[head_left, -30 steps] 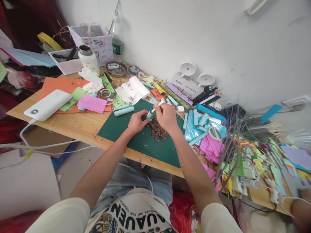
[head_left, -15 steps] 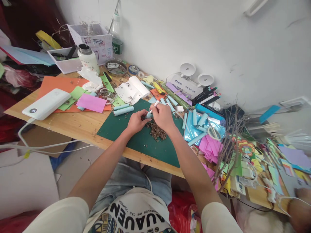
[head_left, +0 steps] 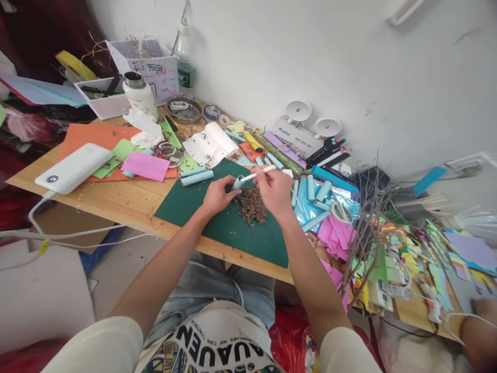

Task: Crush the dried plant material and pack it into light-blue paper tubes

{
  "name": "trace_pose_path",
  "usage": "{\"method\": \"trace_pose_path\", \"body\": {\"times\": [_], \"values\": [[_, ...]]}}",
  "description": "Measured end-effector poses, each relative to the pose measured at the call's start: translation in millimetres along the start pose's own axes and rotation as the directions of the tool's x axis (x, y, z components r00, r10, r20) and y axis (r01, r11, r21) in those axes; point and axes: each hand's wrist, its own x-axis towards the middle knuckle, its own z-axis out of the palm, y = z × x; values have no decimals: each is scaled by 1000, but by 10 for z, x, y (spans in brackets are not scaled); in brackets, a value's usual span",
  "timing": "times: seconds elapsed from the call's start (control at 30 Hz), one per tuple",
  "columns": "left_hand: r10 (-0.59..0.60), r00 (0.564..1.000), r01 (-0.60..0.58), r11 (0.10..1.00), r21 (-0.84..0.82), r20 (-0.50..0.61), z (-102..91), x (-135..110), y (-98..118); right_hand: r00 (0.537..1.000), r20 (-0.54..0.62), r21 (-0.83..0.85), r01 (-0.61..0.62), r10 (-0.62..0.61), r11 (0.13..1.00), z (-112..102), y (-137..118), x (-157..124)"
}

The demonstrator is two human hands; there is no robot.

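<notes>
My left hand [head_left: 220, 194] is closed around a short light-blue paper tube [head_left: 238, 181], held upright over the green cutting mat [head_left: 217, 230]. My right hand [head_left: 274, 189] grips a white pen-like stick [head_left: 258, 174], its left end at the tube's open top. Whether that tip is inside the tube or only at its rim, I cannot tell. Below and between the hands lies a pile of brown dried crumbs [head_left: 252, 206]. Two more blue paper tubes [head_left: 197, 178] rest on the mat's left corner.
A white power bank [head_left: 73, 168] with a cable sits at the left. Behind stand an uncapped bottle [head_left: 140, 96] and a metal dish [head_left: 185, 110]. Rightward are several blue tubes, pink paper [head_left: 337, 235] and bare twigs [head_left: 368, 228]. Another person's arm [head_left: 479, 331] shows at the lower right.
My right hand has moved right, and the white stick has tipped from steep to nearly level, drawn partly away from the tube. My left hand stays put with the tube.
</notes>
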Motion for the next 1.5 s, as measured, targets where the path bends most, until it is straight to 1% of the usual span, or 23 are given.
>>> {"method": "trace_pose_path", "body": {"times": [0.07, 0.1, 0.13, 0.17, 0.2, 0.27, 0.33, 0.43, 0.53, 0.63, 0.7, 0.77, 0.87, 0.93, 1.0, 1.07, 1.13, 1.2, 1.3, 1.37, 1.4, 1.5], "values": [[-9, 1000, 9, 1000, 10, 3, -2, -5, 11, 986, -166, -31, 18, -23, 999, -185, 20, -226], [-15, 1000, 15, 1000, 17, 7, -4, -7, 16, 970, -236, -95, 29, -51, 995, -268, 63, -367], [-22, 1000, 21, 1000, 22, 11, -5, -8, 20, 959, -273, -176, 29, -77, 984, -336, 131, -518], [-29, 1000, 29, 999, 24, 12, -5, -9, 23, 958, -267, -261, 31, -103, 965, -383, 223, -672], [-34, 999, 34, 999, 23, 13, -6, -8, 23, 965, -238, -339, 24, -111, 940, -408, 334, -824], [-32, 999, 32, 999, 9, 20, -4, -6, 21, 980, -168, -459, 15, -103, 888, -400, 585, -1095], [-21, 1000, 21, 1000, -9, 22, 0, -4, 14, 993, -96, -521, 4, -64, 853, -342, 821, -1299], [-22, 1000, 23, 1000, -16, 13, 4, -3, 5, 999, 12, -568, 32, -30, 822, -232, 1053, -1453], [-35, 999, 35, 999, -1, 15, 3, -5, 2, 993, 122, -589, 68, 5, 805, -170, 1116, -1466], [-38, 999, 38, 999, 1, 10, 3, -6, 0, 986, 159, -600, 62, 44, 797, -183, 1069, -1429], [-37, 999, 37, 999, -5, 10, 5, -5, -3, 990, 133, -584, 39, 48, 811, -211, 1010, -1398], [-35, 999, 35, 999, -11, 11, 9, -2, -7, 997, 67, -529, 6, 35, 849, -221, 941, -1353], [-28, 1000, 28, 1000, -1, 6, 16, 1, -16, 998, -27, -420, -55, 48, 906, -151, 841, -1244], [-25, 1000, 25, 1000, 6, -3, 19, 2, -21, 995, -24, -419, -98, 97, 903, -59, 793, -1157], [-23, 1000, 23, 1000, -1, -10, 20, 2, -22, 988, 1, -459, -138, 156, 878, 29, 765, -1082], [-22, 1000, 22, 1000, -12, -8, 19, 2, -19, 983, 4, -459, -162, 185, 873, 81, 755, -1032], [-23, 1000, 23, 1000, -18, 0, 16, 3, -15, 983, -37, -385, -178, 178, 906, 83, 751, -1006], [-26, 1000, 26, 999, -20, 5, 13, 3, -10, 980, -103, -272, -194, 172, 943, 52, 744, -992], [-29, 1000, 29, 999, -24, 5, 10, 2, -4, 965, -173, -142, -223, 198, 964, 8, 727, -966], [-27, 1000, 27, 999, -26, 4, 9, 1, -1, 962, -169, -115, -237, 216, 965, 12, 727, -943], [-25, 1000, 25, 999, -23, 6, 8, 0, 1, 963, -147, -121, -242, 224, 963, 26, 733, -931], [-17, 1000, 18, 1000, -14, 8, 6, -1, 5, 967, -84, -199, -252, 240, 947, 96, 770, -899]]}}
